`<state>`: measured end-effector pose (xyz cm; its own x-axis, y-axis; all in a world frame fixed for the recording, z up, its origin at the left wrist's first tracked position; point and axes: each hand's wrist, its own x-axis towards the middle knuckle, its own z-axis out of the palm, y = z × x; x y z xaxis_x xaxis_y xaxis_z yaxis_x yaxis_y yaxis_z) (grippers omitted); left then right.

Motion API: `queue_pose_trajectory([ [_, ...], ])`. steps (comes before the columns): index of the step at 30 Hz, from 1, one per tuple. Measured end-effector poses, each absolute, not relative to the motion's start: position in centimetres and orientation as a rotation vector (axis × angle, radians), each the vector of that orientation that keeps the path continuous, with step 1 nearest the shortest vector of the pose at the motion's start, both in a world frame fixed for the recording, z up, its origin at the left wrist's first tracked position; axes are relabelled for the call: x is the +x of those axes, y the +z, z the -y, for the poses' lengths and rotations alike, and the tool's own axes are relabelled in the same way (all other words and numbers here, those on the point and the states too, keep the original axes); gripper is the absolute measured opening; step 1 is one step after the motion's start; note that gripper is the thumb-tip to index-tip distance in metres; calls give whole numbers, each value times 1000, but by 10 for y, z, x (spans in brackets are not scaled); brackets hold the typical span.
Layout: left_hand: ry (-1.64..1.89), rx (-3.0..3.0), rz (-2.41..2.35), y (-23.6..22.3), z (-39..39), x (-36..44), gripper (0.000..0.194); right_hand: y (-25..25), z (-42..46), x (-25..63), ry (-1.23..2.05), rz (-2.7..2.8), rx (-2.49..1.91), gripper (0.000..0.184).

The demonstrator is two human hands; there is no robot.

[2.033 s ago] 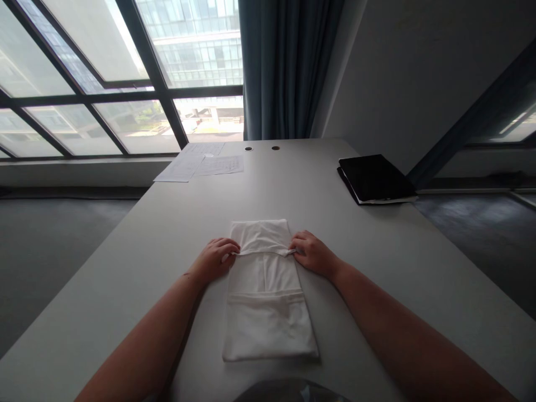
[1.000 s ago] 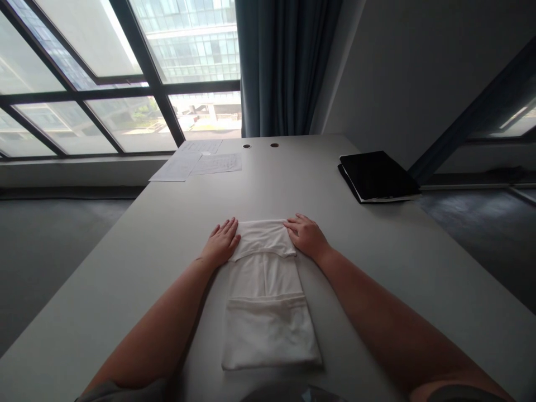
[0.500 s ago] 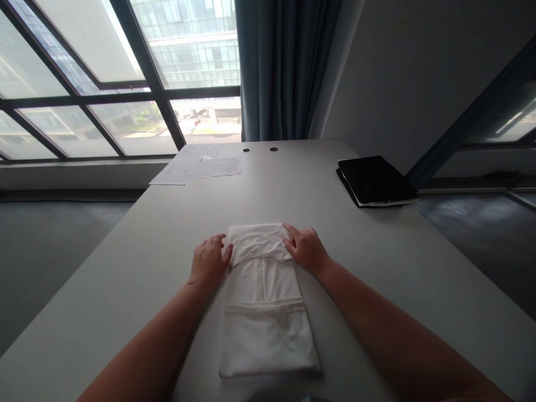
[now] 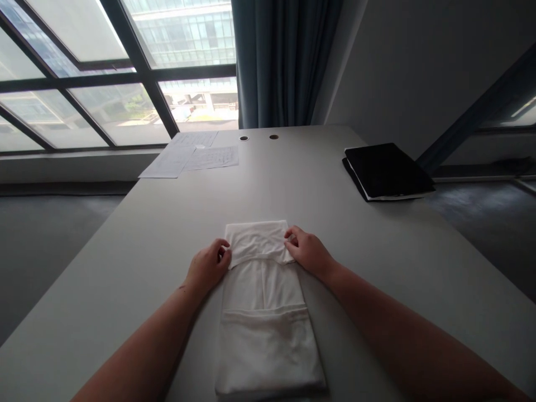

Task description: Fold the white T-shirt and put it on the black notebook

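Note:
A white folded cloth (image 4: 266, 312) lies lengthwise on the grey table (image 4: 125, 245) in front of me, its far end folded back over itself. My left hand (image 4: 207, 267) pinches the left edge of that far fold with curled fingers. My right hand (image 4: 307, 251) grips the right edge of the same fold, fingers bent onto the fabric. Both forearms reach in from the bottom of the view on either side of the cloth.
A black notebook or tablet case (image 4: 387, 170) lies at the right side of the table. Several paper sheets (image 4: 190, 153) sit at the far left, near two round cable holes (image 4: 257, 137). Large windows and a dark curtain (image 4: 285, 61) stand behind the table.
My hands lay flat beside the far fold a second ago; they have since curled and taken hold of its left and right edges. The view has tipped slightly downward.

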<state>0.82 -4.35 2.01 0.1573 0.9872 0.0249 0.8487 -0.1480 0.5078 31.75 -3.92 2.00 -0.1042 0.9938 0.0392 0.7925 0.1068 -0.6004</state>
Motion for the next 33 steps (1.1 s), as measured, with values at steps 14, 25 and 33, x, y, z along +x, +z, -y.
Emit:
queue_pose_trajectory([
  [14,257,2267,-1738,27,40,7,28,40,47,308,235,2388,-1945,18],
  [25,391,2332,-1819,30,39,0,28,38,48,326,134,2340,-1787,20],
  [33,424,2718,-1062,13,37,26,52,13,42,314,176,2496,-1288,49],
])
